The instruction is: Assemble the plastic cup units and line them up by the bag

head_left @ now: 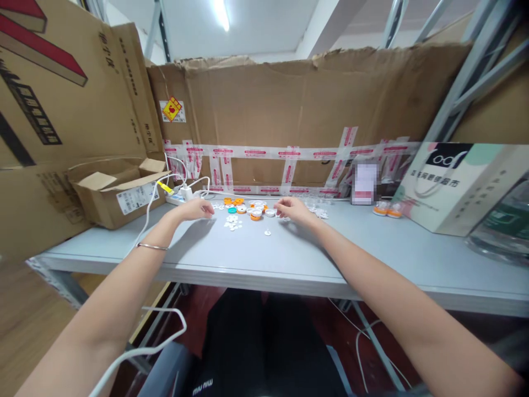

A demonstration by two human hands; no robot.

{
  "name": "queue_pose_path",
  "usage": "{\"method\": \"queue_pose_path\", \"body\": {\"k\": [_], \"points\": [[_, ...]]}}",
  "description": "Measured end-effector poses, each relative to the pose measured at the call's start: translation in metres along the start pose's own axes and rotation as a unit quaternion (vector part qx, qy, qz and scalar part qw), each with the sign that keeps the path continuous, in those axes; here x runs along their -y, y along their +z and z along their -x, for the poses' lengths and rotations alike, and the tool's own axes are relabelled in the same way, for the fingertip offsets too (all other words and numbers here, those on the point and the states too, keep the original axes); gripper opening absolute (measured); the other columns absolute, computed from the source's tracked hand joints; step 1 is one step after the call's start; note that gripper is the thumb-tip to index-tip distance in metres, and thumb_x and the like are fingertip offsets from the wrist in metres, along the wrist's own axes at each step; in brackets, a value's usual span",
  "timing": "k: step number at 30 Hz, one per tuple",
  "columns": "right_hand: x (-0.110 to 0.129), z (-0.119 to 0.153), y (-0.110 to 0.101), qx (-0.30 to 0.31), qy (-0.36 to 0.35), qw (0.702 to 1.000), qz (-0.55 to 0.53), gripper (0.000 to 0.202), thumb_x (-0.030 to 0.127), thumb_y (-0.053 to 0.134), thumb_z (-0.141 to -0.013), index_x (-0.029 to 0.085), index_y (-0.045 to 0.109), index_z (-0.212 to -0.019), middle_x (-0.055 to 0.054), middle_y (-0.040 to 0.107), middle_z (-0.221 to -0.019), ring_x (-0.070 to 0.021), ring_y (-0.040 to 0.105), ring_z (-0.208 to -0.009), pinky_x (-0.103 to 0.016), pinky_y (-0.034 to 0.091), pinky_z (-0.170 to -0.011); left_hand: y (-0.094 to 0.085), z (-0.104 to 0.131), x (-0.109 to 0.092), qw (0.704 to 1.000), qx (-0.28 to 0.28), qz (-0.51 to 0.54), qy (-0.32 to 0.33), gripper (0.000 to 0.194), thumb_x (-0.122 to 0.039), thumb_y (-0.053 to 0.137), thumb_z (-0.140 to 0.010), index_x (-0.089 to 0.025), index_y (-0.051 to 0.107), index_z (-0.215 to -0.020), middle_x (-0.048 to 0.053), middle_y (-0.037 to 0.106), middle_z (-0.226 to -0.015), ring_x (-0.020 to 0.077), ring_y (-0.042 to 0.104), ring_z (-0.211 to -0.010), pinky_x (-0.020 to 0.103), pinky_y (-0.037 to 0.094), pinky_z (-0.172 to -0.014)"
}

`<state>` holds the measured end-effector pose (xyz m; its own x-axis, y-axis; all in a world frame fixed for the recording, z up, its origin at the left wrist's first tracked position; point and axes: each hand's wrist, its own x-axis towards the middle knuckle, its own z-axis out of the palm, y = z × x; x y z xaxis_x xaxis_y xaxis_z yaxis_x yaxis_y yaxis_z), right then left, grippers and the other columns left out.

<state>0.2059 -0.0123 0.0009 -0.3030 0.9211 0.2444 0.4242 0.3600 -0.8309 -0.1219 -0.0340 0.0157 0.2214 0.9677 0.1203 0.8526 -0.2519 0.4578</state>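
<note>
My left hand [195, 209] is just above the table at the left of a spread of small parts, fingers curled and tips together. Something small and white shows at its fingertips, too small to name. My right hand [294, 210] is at the right of the parts with thumb and fingers pinched; what they hold is hidden. Beside its fingertips lies a white round part [270, 213]. Between the hands are several orange round parts [255, 215], a teal round part [232, 210] and a cluster of tiny white pieces [232, 223]. One small white piece [268, 232] lies nearer the front.
An open cardboard box [115, 196] and a power strip [177, 197] with white cables stand at the left. Along the back are clear plastic pieces [316, 200] and a blurred upright phone-like screen [364, 183]. Orange-and-white parts [387, 210] and a paper bag [458, 187] are on the right.
</note>
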Motion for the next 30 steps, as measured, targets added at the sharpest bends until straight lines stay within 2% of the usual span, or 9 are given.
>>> {"method": "queue_pose_path", "body": {"k": [3,5,9,12,15,19,25,30], "points": [[-0.016,0.001,-0.002,-0.033,-0.006,0.999,0.006,0.012,0.023,0.056,-0.078,0.015,0.055,-0.068,-0.001,0.061,-0.059,-0.008,0.053,-0.051,-0.02,0.041,-0.051,0.002,-0.004,0.003,1.0,0.021,-0.014,-0.007,0.022,-0.034,0.064,-0.05,-0.018,0.067,-0.064,0.003,0.067,-0.065,0.0181,0.057,-0.064,0.025,0.042,-0.062],[-0.021,0.003,-0.003,-0.029,-0.006,1.0,0.009,0.012,0.023,0.057,-0.077,0.015,0.056,-0.068,-0.001,0.061,-0.059,-0.0077,0.052,-0.051,-0.019,0.04,-0.05,0.005,-0.005,0.005,0.999,0.032,-0.015,-0.01,0.022,-0.036,0.063,-0.051,-0.018,0.067,-0.064,0.003,0.066,-0.062,0.0178,0.057,-0.063,0.025,0.042,-0.061],[-0.021,0.01,0.003,0.054,-0.009,0.998,0.011,0.016,0.028,0.06,-0.076,0.014,0.059,-0.069,-0.002,0.061,-0.058,-0.0082,0.052,-0.05,-0.02,0.041,-0.049,0.013,-0.006,0.01,0.999,0.036,-0.006,-0.011,0.028,-0.04,0.061,-0.055,-0.018,0.068,-0.07,0.002,0.067,-0.063,0.0177,0.057,-0.063,0.024,0.042,-0.059],[-0.015,0.017,0.008,0.137,-0.03,0.99,0.012,0.016,0.029,0.063,-0.073,0.013,0.062,-0.072,-0.002,0.062,-0.06,-0.0088,0.055,-0.054,-0.022,0.045,-0.056,0.018,-0.006,0.014,1.0,0.025,0.002,-0.007,0.031,-0.044,0.061,-0.056,-0.017,0.068,-0.072,0.003,0.068,-0.068,0.0181,0.058,-0.066,0.024,0.042,-0.059],[-0.009,0.022,0.009,0.19,-0.055,0.98,0.017,0.018,0.029,0.064,-0.071,0.014,0.065,-0.081,-0.002,0.065,-0.071,-0.0097,0.057,-0.064,-0.023,0.045,-0.065,0.021,-0.006,0.017,1.0,0.015,0.013,-0.003,0.034,-0.046,0.061,-0.055,-0.016,0.066,-0.071,0.004,0.068,-0.071,0.0185,0.059,-0.069,0.024,0.043,-0.062],[-0.006,0.023,0.008,0.23,-0.074,0.97,0.039,0.027,0.03,0.067,-0.068,0.015,0.066,-0.09,-0.001,0.064,-0.078,-0.0109,0.056,-0.071,-0.024,0.043,-0.068,0.023,-0.007,0.021,1.0,0.012,0.025,-0.005,0.036,-0.048,0.061,-0.056,-0.016,0.066,-0.071,0.004,0.068,-0.071,0.0193,0.06,-0.072,0.025,0.045,-0.065],[-0.002,0.024,0.01,0.259,-0.076,0.96,0.072,0.025,0.031,0.069,-0.065,0.014,0.067,-0.083,0.0,0.062,-0.073,-0.0114,0.053,-0.069,-0.023,0.04,-0.064,0.024,-0.01,0.024,0.999,-0.01,0.024,-0.023,0.041,-0.049,0.062,-0.054,-0.015,0.066,-0.075,0.004,0.068,-0.074,0.0193,0.06,-0.072,0.026,0.045,-0.066],[0.008,0.032,0.01,0.328,-0.085,0.937,0.089,0.025,0.034,0.07,-0.064,0.016,0.066,-0.081,-0.001,0.063,-0.076,-0.0119,0.055,-0.071,-0.023,0.04,-0.063,0.024,-0.009,0.022,0.999,-0.008,0.008,-0.044,0.036,-0.047,0.062,-0.055,-0.014,0.067,-0.072,0.003,0.065,-0.069,0.0184,0.057,-0.068,0.025,0.043,-0.061]]}}
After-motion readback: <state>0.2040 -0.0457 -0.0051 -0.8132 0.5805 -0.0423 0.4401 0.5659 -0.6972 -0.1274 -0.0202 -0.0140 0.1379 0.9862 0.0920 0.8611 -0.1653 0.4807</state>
